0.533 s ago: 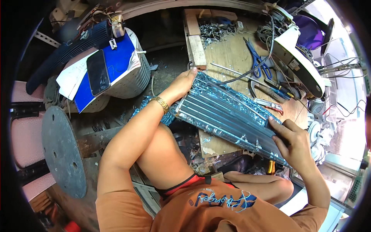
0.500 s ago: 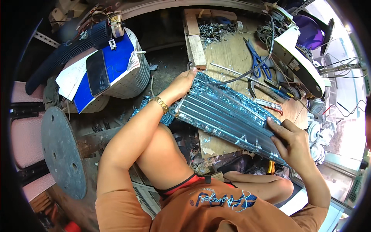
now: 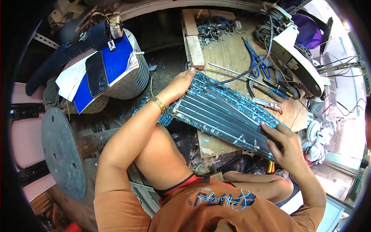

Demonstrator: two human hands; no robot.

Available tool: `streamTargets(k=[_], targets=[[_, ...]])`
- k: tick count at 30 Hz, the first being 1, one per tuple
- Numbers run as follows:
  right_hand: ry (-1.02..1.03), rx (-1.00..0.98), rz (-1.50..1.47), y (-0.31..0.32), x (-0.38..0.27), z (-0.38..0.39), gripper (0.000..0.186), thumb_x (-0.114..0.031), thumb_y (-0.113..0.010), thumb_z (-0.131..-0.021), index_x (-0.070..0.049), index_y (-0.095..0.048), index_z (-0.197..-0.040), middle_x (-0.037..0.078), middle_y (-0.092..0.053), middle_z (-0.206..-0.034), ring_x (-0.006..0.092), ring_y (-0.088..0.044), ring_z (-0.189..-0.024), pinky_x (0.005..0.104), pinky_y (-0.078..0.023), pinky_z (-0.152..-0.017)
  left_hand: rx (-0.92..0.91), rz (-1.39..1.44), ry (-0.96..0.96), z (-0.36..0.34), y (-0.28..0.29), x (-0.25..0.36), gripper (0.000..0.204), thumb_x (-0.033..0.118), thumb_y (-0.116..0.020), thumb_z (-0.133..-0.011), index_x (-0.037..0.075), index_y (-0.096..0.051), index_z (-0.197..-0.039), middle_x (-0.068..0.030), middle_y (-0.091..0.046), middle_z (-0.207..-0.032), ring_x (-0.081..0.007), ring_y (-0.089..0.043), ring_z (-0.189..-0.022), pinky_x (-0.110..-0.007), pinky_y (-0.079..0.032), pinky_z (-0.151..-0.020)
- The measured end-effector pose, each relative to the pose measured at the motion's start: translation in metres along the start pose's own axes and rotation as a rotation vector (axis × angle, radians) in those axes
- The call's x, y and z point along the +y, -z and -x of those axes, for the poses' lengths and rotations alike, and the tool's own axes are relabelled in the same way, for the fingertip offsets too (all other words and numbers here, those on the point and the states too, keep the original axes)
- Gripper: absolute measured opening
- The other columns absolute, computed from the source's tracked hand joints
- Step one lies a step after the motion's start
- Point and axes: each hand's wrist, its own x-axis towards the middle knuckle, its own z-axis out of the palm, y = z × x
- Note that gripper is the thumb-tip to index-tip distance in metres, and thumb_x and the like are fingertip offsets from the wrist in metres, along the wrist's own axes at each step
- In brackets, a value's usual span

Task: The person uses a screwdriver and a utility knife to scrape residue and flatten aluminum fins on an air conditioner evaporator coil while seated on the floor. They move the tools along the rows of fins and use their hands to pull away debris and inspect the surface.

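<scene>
A long, ribbed finned coil [image 3: 216,112], silvery and blue, lies slanted across the front of the wooden board. My left hand [image 3: 181,86], with a gold watch on its wrist, is closed on its upper left end. The fingers of my right hand [image 3: 284,145] rest on the top face near the right end and grip the edge; the thumb lies lower on the face. A thin pale strip runs along the ribs toward the right fingertips; I cannot tell whether it is loose. Crumpled blue shiny shreds [image 3: 232,94] line the coil's far side.
Blue-handled scissors [image 3: 255,62], a screwdriver [image 3: 280,91] and a red cutter [image 3: 266,104] lie beyond the coil. Screws [image 3: 214,31] fill the board's back corner. A phone [image 3: 97,73] rests on a blue folder at left. A round metal plate [image 3: 63,154] stands nearer.
My right hand has slid left and slightly down along the coil. The pale strip on its face shows more clearly. My left hand stays at the upper left end.
</scene>
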Motion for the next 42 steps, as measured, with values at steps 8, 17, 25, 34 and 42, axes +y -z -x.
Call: streamTargets(k=[8, 17, 25, 34, 42], targets=[[0.084, 0.029, 0.097, 0.003, 0.002, 0.001, 0.054, -0.007, -0.078, -0.086, -0.022, -0.075, -0.139, 0.008, -0.059, -0.085, 0.0307, -0.063, -0.062, 0.0424, -0.051, -0.055, 0.005, -0.108, 0.003, 0.000, 0.002, 0.001, 0.066, 0.050, -0.029, -0.118, -0.001, -0.066, -0.135, -0.0233, -0.072, -0.133, -0.0367, -0.066, -0.126, -0.041, -0.046, -0.110], [0.074, -0.012, 0.071, -0.022, 0.006, 0.003, 0.055, -0.010, -0.077, -0.090, -0.014, -0.069, -0.144, 0.013, -0.061, -0.088, 0.0305, -0.066, -0.069, 0.0434, -0.052, -0.060, -0.033, -0.049, -0.005, 0.003, -0.003, 0.005, 0.063, 0.049, -0.029, -0.118, 0.001, -0.068, -0.135, -0.0220, -0.073, -0.131, -0.0369, -0.067, -0.125, -0.041, -0.047, -0.111], [-0.004, 0.039, -0.178, -0.004, 0.034, 0.020, 0.050, -0.003, -0.076, -0.087, -0.011, -0.075, -0.137, 0.013, -0.058, -0.080, 0.0308, -0.058, -0.068, 0.0407, -0.048, -0.065, -0.028, -0.039, -0.059, -0.003, 0.000, 0.002, 0.067, 0.051, -0.029, -0.118, -0.002, -0.067, -0.132, -0.0202, -0.073, -0.129, -0.0306, -0.066, -0.123, -0.038, -0.046, -0.111], [0.018, -0.120, -0.101, 0.010, 0.036, -0.002, 0.053, 0.004, -0.075, -0.084, -0.007, -0.074, -0.136, 0.015, -0.059, -0.083, 0.0306, -0.057, -0.069, 0.0402, -0.048, -0.065, -0.040, -0.067, -0.008, -0.001, 0.000, -0.003, 0.064, 0.049, -0.029, -0.118, 0.001, -0.067, -0.136, -0.0219, -0.071, -0.135, -0.0347, -0.066, -0.127, -0.041, -0.046, -0.112], [0.265, -0.049, 0.448, 0.019, -0.013, -0.008, 0.052, -0.012, -0.080, -0.087, -0.020, -0.075, -0.138, 0.009, -0.056, -0.082, 0.0308, -0.058, -0.057, 0.0400, -0.049, -0.050, -0.042, -0.074, 0.043, 0.000, 0.000, -0.005, 0.060, 0.046, -0.028, -0.118, 0.004, -0.068, -0.136, -0.0202, -0.072, -0.134, -0.0353, -0.065, -0.129, -0.042, -0.046, -0.111]])
